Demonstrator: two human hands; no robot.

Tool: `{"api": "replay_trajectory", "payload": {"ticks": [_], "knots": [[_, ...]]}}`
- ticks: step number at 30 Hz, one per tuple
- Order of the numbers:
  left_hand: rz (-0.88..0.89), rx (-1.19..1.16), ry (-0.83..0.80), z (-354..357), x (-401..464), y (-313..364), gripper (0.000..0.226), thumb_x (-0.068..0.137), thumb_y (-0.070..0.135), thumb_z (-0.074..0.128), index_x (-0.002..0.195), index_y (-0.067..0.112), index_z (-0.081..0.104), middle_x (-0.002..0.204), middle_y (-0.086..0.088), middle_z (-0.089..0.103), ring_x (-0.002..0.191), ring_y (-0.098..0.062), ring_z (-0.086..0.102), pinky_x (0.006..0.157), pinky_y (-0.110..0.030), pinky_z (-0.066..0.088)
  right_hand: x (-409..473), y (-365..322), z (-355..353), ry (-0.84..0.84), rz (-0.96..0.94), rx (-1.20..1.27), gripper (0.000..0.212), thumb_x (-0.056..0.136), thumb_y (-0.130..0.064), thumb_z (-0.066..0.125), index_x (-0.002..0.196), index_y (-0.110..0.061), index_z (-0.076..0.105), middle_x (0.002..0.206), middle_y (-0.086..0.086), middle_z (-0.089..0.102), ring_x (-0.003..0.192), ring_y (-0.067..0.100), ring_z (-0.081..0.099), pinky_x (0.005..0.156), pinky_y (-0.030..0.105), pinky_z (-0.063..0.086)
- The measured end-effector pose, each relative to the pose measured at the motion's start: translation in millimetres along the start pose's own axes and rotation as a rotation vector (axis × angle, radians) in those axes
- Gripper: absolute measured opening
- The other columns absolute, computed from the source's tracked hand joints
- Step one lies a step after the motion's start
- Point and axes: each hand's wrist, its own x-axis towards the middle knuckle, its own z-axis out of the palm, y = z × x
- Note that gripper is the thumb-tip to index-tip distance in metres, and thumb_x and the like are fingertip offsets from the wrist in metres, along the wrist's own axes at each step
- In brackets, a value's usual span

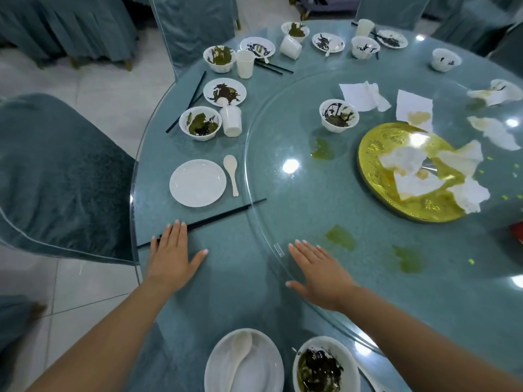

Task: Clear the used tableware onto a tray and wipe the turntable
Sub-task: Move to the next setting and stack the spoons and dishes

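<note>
My left hand (174, 256) lies flat and open on the glass tabletop, its fingertips over the near end of a pair of black chopsticks (226, 213). My right hand (317, 274) lies flat and open on the rim of the glass turntable (283, 193), holding nothing. Green smears (341, 237) mark the turntable, where a dirty white bowl (339, 115), a gold platter (376, 154) and crumpled paper napkins (365, 96) also sit. A clean white plate (198, 183) and a spoon (231, 172) lie just left of the turntable. Near my body are a plate with a spoon (243, 363) and a dirty bowl (325, 366).
Several dirty bowls (201, 123), small plates (225, 92) and paper cups (244, 63), some tipped over, ring the far-left table edge with loose chopsticks. Teal-covered chairs (56, 179) stand close at the left and behind the table. White tiled floor lies on the left.
</note>
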Motion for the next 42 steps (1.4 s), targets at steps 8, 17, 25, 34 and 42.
{"api": "replay_trajectory", "payload": {"ticks": [8,17,25,34,42], "knots": [[0.034,-0.015,-0.062,14,-45,2,0.093,0.09,0.068,0.024,0.151,0.004,-0.006,0.159,-0.012,-0.01,0.147,-0.024,-0.011,0.12,-0.039,-0.003,-16,-6,-2,-0.042,0.017,-0.01,0.079,0.096,-0.058,0.03,0.152,-0.016,-0.007,0.16,0.003,-0.008,0.147,0.016,-0.01,0.118,0.032,-0.006],[0.036,-0.014,0.035,-9,-20,17,0.077,0.096,0.057,0.027,0.153,0.009,0.004,0.161,-0.008,-0.001,0.148,-0.023,-0.002,0.12,-0.043,0.005,-25,4,-24,-0.027,-0.014,0.029,0.075,0.097,-0.052,0.037,0.153,-0.018,0.001,0.161,0.002,0.006,0.148,0.015,0.003,0.117,0.028,0.001],[0.123,0.019,-0.033,-46,44,39,0.071,0.098,0.055,0.026,0.153,0.016,0.004,0.161,-0.001,0.0,0.148,-0.019,-0.004,0.119,-0.046,0.006,-20,5,-22,-0.05,-0.003,0.061,0.076,0.097,-0.05,0.038,0.153,-0.022,-0.005,0.161,-0.001,0.002,0.148,0.013,0.0,0.119,0.028,0.002],[0.132,-0.035,-0.04,-29,6,37,0.071,0.097,0.055,0.031,0.152,0.014,0.014,0.158,-0.006,0.017,0.146,-0.024,0.014,0.119,-0.043,0.012,-28,0,-19,-0.032,-0.022,0.068,0.075,0.098,-0.047,0.039,0.153,-0.023,-0.006,0.161,-0.001,0.004,0.148,0.014,0.001,0.117,0.027,0.001],[0.156,0.01,0.111,-9,-41,20,0.078,0.087,0.069,0.019,0.148,0.022,0.031,0.141,-0.013,0.046,0.133,-0.031,0.036,0.113,-0.044,0.023,-38,-15,-15,-0.008,-0.078,0.055,0.075,0.098,-0.047,0.039,0.152,-0.021,-0.007,0.161,0.001,0.003,0.148,0.015,0.0,0.117,0.027,0.001]]}}
